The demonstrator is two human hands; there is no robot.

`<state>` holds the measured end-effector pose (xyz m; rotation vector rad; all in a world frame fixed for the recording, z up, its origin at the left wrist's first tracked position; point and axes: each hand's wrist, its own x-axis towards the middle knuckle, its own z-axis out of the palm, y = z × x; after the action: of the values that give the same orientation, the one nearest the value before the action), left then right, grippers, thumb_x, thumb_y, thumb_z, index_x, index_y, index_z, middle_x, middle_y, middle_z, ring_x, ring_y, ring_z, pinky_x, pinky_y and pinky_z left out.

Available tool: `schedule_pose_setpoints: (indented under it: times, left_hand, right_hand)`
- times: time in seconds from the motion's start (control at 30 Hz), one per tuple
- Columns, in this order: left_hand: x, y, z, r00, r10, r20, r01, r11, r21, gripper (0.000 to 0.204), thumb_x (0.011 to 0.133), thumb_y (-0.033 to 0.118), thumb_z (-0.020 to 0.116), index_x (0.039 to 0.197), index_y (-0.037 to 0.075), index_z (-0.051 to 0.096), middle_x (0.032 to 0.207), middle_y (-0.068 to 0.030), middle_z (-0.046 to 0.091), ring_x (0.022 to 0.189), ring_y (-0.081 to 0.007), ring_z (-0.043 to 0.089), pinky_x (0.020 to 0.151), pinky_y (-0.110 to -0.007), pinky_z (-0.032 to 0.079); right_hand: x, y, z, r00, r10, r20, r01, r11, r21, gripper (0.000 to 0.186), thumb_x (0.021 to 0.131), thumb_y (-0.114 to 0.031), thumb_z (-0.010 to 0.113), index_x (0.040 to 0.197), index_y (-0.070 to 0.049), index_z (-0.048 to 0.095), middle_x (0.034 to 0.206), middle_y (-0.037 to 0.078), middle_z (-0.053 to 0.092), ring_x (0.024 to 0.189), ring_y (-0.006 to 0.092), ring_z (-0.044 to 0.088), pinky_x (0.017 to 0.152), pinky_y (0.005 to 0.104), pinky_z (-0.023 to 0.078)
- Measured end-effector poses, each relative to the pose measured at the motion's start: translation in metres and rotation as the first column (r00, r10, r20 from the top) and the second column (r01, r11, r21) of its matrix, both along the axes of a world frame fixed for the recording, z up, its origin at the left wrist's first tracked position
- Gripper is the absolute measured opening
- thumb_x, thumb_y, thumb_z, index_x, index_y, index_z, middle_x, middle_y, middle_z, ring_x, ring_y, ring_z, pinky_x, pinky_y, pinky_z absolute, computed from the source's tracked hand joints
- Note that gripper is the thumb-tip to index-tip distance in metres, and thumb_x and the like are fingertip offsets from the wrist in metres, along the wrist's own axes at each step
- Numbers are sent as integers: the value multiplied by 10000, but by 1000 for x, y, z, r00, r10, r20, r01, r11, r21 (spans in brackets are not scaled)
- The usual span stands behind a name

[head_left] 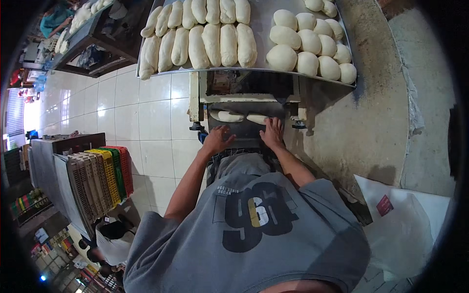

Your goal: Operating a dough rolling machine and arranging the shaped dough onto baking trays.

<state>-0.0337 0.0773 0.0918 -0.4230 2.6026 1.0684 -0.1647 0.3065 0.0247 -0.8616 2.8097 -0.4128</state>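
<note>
At frame centre, the left hand (218,140) has loosely open fingers; the right hand (272,134), also open, touches pale elongated dough (256,118).

We see a wide, shallow grey metal tray (262,22) bearing long, pale, smooth dough logs (198,47) in two rows on its left part and rounded, pale dough balls (309,42) clustered on its right. Nearer us than the tray, a dark, flat machine bed (245,131) carries two small, pale, elongated dough pieces (229,116) (laid nearly end to end, slightly apart).
</note>
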Motion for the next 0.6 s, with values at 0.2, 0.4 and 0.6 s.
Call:
schedule_pose_setpoints:
  times: [0.2,0.4,0.6]
  left_hand:
    - [-27,-2,-48,984,-143,107,164,963,-215,589,741,323,676,1223,48,480,1255,-191,470,1180,-375,411,965,-432,390]
    - [-53,-12,-103,942,-332,52,299,759,-579,374,877,251,449,1215,95,484,1304,-154,433,1288,-356,308,1057,-498,245]
    - [-59,-19,-124,928,-294,230,369,819,-440,324,879,288,458,1126,99,549,1243,-168,458,1210,-326,397,958,-484,358]
  right_hand:
    - [-26,-14,-4,983,58,175,-76,993,95,678,653,-175,770,1232,-111,422,1143,139,437,1104,331,414,939,480,339]
    - [-13,-9,-15,941,16,337,-20,1000,9,532,674,-119,724,1133,-129,455,1060,106,499,1028,310,492,886,448,393]
    - [24,47,13,501,20,865,512,799,-315,449,697,-65,631,1125,-68,496,1012,74,545,978,245,554,863,371,451]
